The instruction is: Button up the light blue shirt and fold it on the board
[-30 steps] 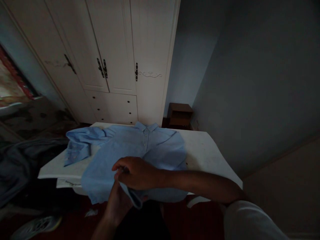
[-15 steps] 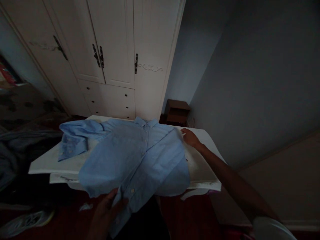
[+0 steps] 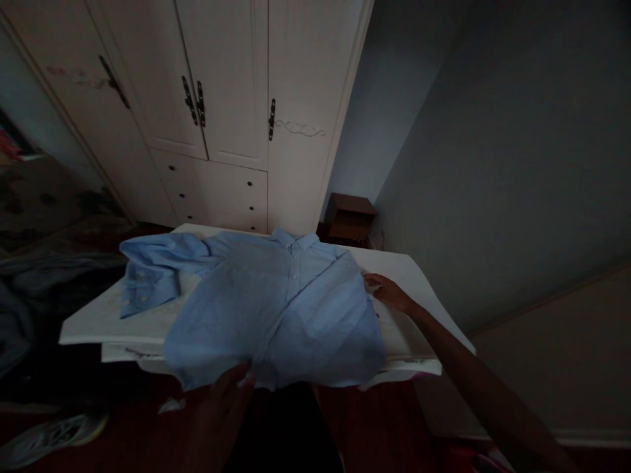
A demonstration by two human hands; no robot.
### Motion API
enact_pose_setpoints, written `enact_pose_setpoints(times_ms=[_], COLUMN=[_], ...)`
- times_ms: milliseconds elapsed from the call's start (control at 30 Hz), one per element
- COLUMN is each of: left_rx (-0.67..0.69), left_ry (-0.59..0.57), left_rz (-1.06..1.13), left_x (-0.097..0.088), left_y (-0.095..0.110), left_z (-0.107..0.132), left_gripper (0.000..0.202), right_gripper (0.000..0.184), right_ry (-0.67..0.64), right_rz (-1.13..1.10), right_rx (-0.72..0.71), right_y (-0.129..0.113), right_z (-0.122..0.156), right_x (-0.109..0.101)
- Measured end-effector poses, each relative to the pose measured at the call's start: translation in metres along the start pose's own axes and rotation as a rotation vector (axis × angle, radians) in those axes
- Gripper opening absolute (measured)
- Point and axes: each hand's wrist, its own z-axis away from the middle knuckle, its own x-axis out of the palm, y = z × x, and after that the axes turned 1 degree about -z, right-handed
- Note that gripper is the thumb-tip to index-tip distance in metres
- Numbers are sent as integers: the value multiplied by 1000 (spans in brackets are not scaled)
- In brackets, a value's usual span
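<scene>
A light blue button-up shirt [image 3: 236, 302] lies front up on a white ironing board [image 3: 89, 322], its collar toward the far edge. One sleeve [image 3: 152, 276] is bent on the left of the board; the other lies folded across the shirt front. My left hand [image 3: 227, 397] is at the near hem, its fingertips closed on the fabric, though the dimness hides part of the grip. Beside the shirt's right edge, my right hand [image 3: 388, 293] rests with curved fingers and a gap between thumb and forefinger, holding nothing that I can see.
A white wardrobe [image 3: 221, 138] with dark handles stands behind the board. A small brown nightstand [image 3: 351, 217] sits in the corner by the grey wall. Dark clothing [image 3: 54, 289] is heaped at the left. A shoe [image 3: 54, 437] lies on the reddish floor.
The sleeve end that my left hand held below the near edge now lies up on the shirt front. My right hand has slid slightly nearer along the shirt's side and its fingers have loosened.
</scene>
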Motion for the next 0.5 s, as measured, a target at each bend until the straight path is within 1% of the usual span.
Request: enact_pose_setpoints(times_ms=[33,100,133,200,233,300,367,433,500], left_rx=[45,178,260,426,500,586,607,601,584], left_ry=[3,0,-33,-100,-139,-223,-300,-315,-326], left_rz=[-25,-60,-73,-68,-57,-38,-105,-306,-386], left_x=[4,16,24,45,58,92,131,171,206], left_y=[11,38,54,87,103,133,156,173,183], left_z=[-4,-13,-20,-36,-46,-73,-105,-139,-171], left_gripper=[40,40,38,33,31,28,26,26,26], right_gripper=[59,61,63,64,63,57,45,32,25], right_ry=[-6,-5,3,32,54,90,104,104,119], right_rz=[8,21,29,57,78,140,219,287,329], right_rx=[-6,-42,-67,-108,-114,-115,-139,-186,-220], right_y=[-1,-4,-6,-10,-12,-16,-20,-23,-25], right_z=[5,15,20,27,29,31,29,26,23], right_x=[2,8,12,19,22,26,28,29,29])
